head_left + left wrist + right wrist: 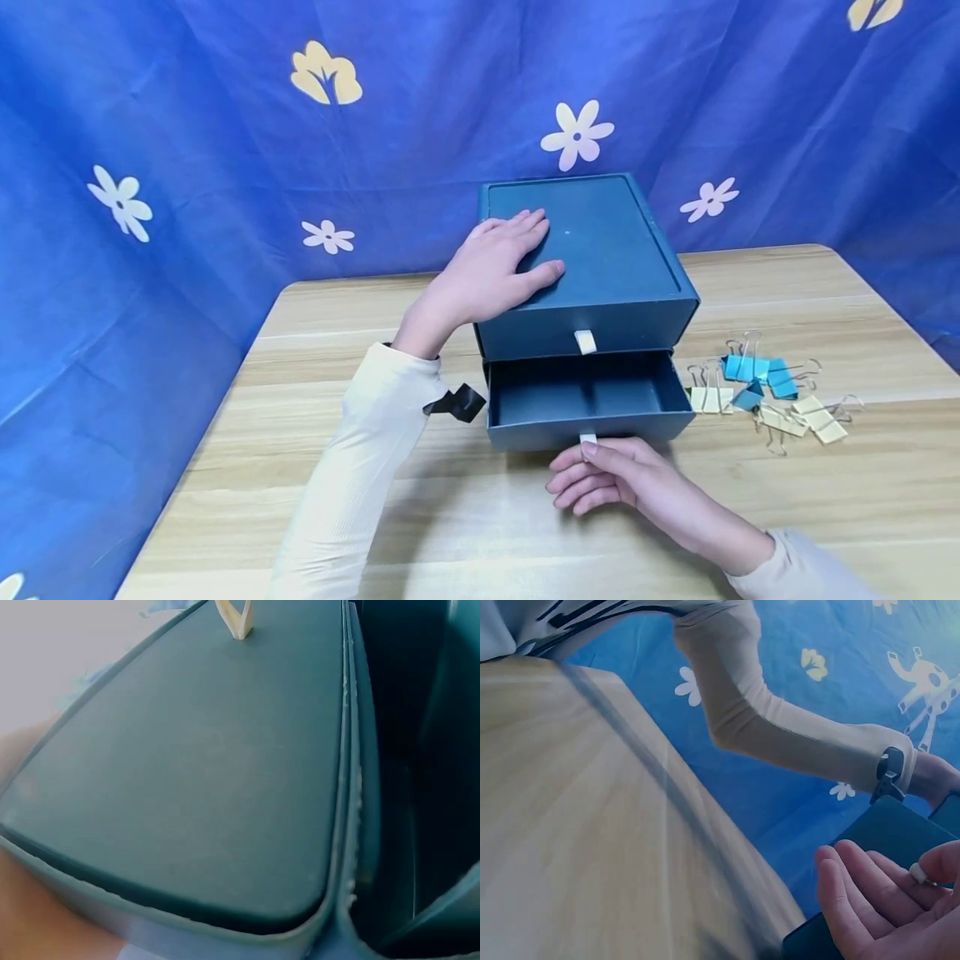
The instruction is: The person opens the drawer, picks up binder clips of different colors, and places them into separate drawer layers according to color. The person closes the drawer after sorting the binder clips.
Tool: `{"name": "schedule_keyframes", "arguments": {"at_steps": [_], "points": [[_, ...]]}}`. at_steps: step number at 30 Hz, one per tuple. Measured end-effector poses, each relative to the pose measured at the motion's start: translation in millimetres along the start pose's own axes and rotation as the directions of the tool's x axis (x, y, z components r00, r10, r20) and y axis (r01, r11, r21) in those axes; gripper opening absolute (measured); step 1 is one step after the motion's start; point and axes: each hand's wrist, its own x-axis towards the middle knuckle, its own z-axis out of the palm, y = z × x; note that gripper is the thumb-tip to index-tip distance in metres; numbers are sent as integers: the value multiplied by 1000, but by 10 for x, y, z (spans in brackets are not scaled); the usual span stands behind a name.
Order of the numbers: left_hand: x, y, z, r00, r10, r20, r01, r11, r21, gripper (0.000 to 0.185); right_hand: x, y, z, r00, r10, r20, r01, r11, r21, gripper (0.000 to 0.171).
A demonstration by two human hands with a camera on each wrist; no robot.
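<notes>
On the counter [315, 467], left hand [487, 271] flat atop box [600, 250]; right hand [615, 483] pinches lower drawer [588, 400] tab [587, 438]. Risk: overpull drops drawer out.

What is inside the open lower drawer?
The lower drawer shows two compartments split by a divider, with nothing visible in them. Its rear part sits under the box, hidden. The right hand pinches its tab.

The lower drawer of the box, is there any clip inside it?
No. In the head view the lower drawer is pulled out and shows only bare compartments; the clips lie on the table beside the box.
</notes>
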Motion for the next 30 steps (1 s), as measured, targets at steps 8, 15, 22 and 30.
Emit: {"name": "schedule_keyframes", "arguments": {"at_steps": [8, 15, 22, 30], "points": [[-8, 9, -11, 1000, -2, 0, 2, 1000, -8, 66, -61, 69, 56, 1000, -10, 28, 12, 999, -51, 48], [-17, -3, 19, 1000, -4, 7, 4, 1000, -14, 65, -110, 131, 86, 999, -26, 40, 29, 997, -75, 47], [-16, -1, 11, 1000, 1, 1, -1, 1000, -10, 65, -173, 176, 101, 998, -32, 50, 35, 998, -61, 48], [-29, -8, 3, 1000, 10, -9, -10, 1000, -16, 65, -204, 207, 117, 997, -48, 60, 53, 994, -92, 48]]}}
